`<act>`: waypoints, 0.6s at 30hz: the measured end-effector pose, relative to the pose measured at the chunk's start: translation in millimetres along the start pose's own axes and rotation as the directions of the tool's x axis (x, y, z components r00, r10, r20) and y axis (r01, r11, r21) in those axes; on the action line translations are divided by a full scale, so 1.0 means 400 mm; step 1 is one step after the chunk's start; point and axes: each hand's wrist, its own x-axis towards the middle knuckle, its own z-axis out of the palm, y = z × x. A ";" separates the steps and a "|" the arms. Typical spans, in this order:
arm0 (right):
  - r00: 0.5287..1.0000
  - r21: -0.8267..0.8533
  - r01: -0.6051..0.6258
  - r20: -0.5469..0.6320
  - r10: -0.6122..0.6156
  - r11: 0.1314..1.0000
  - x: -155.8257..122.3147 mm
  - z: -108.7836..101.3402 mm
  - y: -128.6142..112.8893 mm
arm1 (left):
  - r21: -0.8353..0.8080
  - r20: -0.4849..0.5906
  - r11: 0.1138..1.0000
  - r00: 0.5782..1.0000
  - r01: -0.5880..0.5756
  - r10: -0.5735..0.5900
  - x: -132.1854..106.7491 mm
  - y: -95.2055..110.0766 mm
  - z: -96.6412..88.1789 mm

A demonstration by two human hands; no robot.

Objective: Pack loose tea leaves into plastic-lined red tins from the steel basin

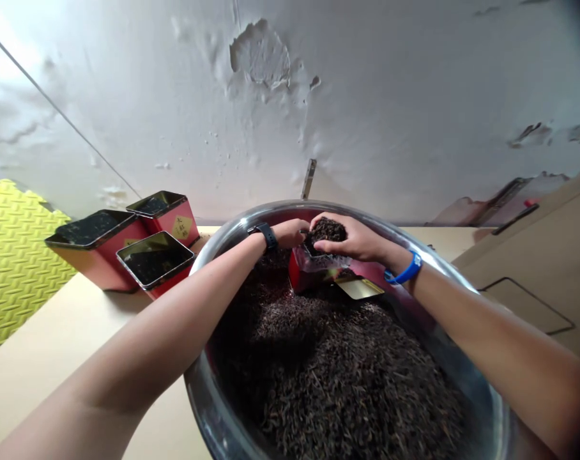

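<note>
A large metal basin point(204, 409) holds a broad heap of dark dried tea leaves point(366, 377). Inside it, near the far wall, stands a red tin point(299, 273) with tea leaves mounded at its mouth. My right hand point(359, 237) curves round this mound, thumb in front and fingers behind, closed on the leaves. On the tin's left, my left hand point(289, 234) has its fingers bent at the rim; their tips are partly hidden. A flat gold-coloured piece point(361, 289) lies on the leaves beside the tin.
Left of the basin, three open red tins, including a front one point(158, 262), stand on the pale table point(36, 358). A yellow textured mat point(16, 255) is at the far left. A cardboard box point(543, 275) stands at the right, and a peeling wall point(366, 115) rises behind.
</note>
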 end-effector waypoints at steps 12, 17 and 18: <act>0.901 -0.127 -0.141 -0.427 0.074 0.982 0.010 0.066 0.127 | -0.024 0.026 0.991 0.991 -0.128 0.129 0.010 0.020 0.006; 0.896 -0.088 -0.177 -0.426 0.123 0.980 0.010 0.061 0.150 | -0.078 -0.018 0.980 0.983 -0.181 0.180 0.007 0.036 -0.013; 0.897 -0.102 -0.179 -0.426 0.119 0.979 0.009 0.060 0.150 | -0.091 -0.028 0.978 0.983 -0.185 0.183 0.006 0.038 -0.015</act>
